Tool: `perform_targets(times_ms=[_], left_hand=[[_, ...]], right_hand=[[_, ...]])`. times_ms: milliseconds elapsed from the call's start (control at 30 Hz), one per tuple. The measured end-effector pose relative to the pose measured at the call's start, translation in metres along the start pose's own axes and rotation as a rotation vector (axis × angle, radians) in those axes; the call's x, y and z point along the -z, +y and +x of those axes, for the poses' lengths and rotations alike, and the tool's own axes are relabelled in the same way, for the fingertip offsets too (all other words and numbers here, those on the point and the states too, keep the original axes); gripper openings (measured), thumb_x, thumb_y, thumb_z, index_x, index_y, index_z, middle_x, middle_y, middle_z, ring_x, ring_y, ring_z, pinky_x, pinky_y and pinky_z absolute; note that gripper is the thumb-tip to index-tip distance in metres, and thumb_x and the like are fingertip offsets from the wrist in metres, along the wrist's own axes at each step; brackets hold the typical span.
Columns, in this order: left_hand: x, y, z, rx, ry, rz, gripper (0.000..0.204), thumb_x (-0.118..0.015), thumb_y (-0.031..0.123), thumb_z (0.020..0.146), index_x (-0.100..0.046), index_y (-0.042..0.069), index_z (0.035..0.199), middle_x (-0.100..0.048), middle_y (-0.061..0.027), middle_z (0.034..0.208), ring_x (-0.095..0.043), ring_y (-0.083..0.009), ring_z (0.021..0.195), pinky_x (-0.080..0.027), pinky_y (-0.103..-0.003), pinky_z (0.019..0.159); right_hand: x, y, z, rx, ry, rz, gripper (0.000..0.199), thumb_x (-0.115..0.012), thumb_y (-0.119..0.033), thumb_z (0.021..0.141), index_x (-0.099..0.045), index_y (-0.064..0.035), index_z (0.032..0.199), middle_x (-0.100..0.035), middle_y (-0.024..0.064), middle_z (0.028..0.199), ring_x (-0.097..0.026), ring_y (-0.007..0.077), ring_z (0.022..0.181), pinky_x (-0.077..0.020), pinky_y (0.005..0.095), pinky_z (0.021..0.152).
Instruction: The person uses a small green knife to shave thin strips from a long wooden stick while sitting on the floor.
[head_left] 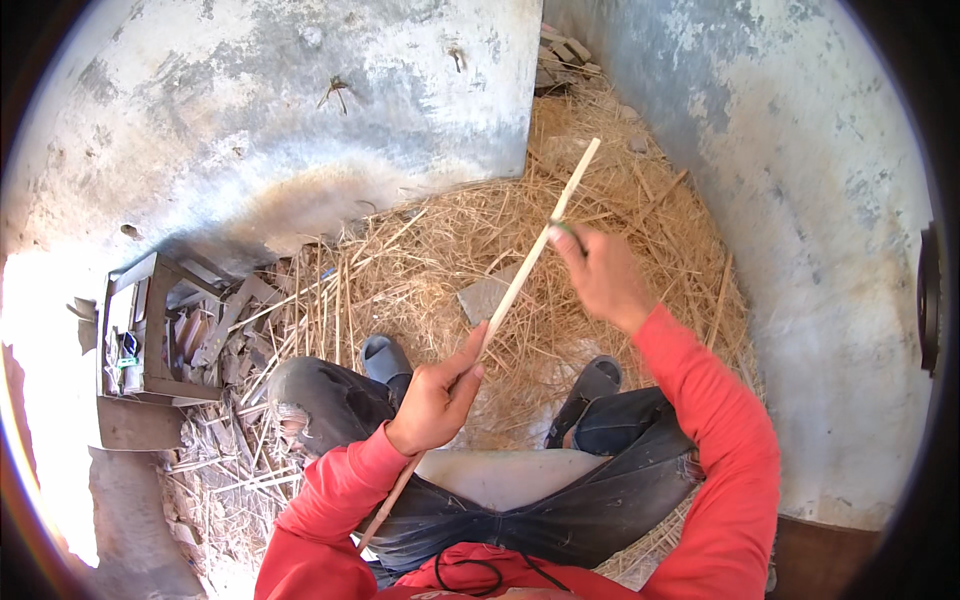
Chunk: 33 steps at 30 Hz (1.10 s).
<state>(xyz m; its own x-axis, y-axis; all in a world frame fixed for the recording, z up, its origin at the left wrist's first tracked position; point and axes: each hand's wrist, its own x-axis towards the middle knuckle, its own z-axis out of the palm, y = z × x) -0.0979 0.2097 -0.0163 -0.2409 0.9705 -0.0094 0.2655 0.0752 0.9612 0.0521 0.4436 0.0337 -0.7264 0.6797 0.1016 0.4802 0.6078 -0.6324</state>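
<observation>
Stick slants above the straw, our left hand gripping it, our right hand closed on a small, blurred tool towards its far end. We should brace firmly and press lightly, evenly.

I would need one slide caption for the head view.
Left hand holding a long pale strip, right hand near its far end, above straw-like scraps.

Head view only: left fisheye of a worn pair, looking steeply down over dark trousers, facing forward onto straw-strewn floor; left hand, right hand close, mid-frame; walls bend around.
</observation>
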Motion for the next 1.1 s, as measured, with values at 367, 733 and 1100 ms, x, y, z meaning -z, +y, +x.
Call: perform_targets(times_ms=[367,733,1100], left_hand=[[0.002,0.017,0.013,-0.177,0.14,0.25,0.052,-0.059,0.001,0.098,-0.051,-0.003,0.15,-0.044,-0.0034,0.062,-0.041,-0.0061,0.056,-0.036,-0.026,0.052],[-0.007,0.02,0.011,-0.21,0.118,0.161,0.05,-0.062,0.002,0.098,-0.054,-0.001,0.147,-0.045,-0.0161,0.057,-0.048,-0.0165,0.044,-0.043,-0.031,0.05],[0.001,0.006,0.002,-0.176,0.084,0.154,0.049,-0.06,0.002,0.1,-0.053,-0.003,0.147,-0.045,-0.0151,0.063,-0.047,-0.0113,0.051,-0.044,-0.03,0.053]], right_hand=[[-0.029,-0.02,-0.033,0.28,-0.056,-0.095,0.056,-0.05,-0.056,0.104,-0.071,-0.0052,0.092,-0.063,0.0184,0.063,-0.067,0.0388,0.061,-0.05,0.0492,0.054],[0.033,0.027,0.022,0.035,0.242,-0.189,0.057,-0.046,-0.054,0.108,-0.075,-0.0051,0.115,-0.062,0.0155,0.06,-0.063,0.032,0.054,-0.049,0.0439,0.053],[0.003,0.039,0.016,0.138,0.314,-0.036,0.058,-0.051,-0.055,0.106,-0.075,-0.0024,0.111,-0.06,0.0128,0.057,-0.058,0.0255,0.048,-0.0464,0.0427,0.05]])
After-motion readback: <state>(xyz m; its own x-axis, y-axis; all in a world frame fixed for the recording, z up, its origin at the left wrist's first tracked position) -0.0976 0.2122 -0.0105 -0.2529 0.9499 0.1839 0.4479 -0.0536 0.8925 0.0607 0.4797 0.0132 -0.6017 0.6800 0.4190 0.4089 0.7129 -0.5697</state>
